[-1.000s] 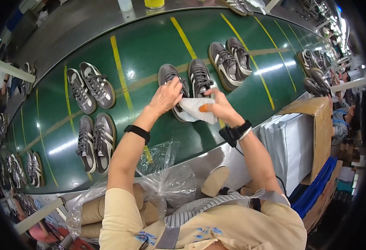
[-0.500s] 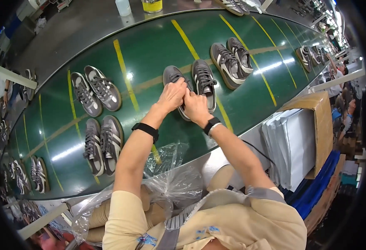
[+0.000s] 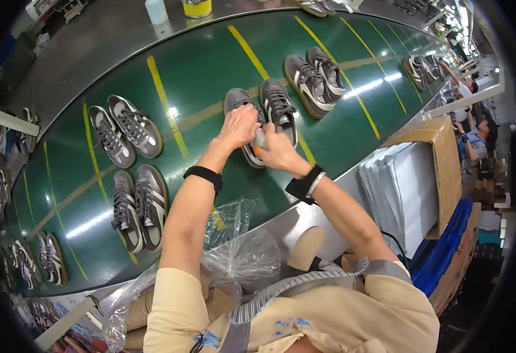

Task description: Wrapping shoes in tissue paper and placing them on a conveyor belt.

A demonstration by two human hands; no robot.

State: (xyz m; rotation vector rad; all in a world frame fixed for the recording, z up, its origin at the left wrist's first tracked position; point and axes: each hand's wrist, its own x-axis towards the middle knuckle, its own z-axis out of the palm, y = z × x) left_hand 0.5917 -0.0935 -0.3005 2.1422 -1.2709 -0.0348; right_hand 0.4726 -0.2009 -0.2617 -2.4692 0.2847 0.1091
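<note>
My left hand (image 3: pixel 240 125) is closed over the lace and tongue area of a grey sneaker (image 3: pixel 235 97) with white stripes, hiding most of its upper. At that shoe's opening, my right hand (image 3: pixel 281 151) has its fingers curled around something small with a pale part and an orange part; its kind I cannot make out. The matching sneaker (image 3: pixel 278 104) stands just right of it, laced, toe pointing away. Both shoes rest on a green conveyor belt (image 3: pixel 202 76) marked with yellow lines.
More sneaker pairs stand on the belt: one pair (image 3: pixel 314 82) to the right, others (image 3: pixel 127 130) to the left. Clear plastic bags (image 3: pixel 243 253) lie at the near edge. A cardboard box (image 3: pixel 446 170) with white paper sheets (image 3: pixel 396 194) stands at right. A yellow can (image 3: pixel 197 8) sits beyond the belt.
The shoes have shifted slightly left in view. My right hand has moved apart from my left and turned, and an orange piece now shows at its fingers.
</note>
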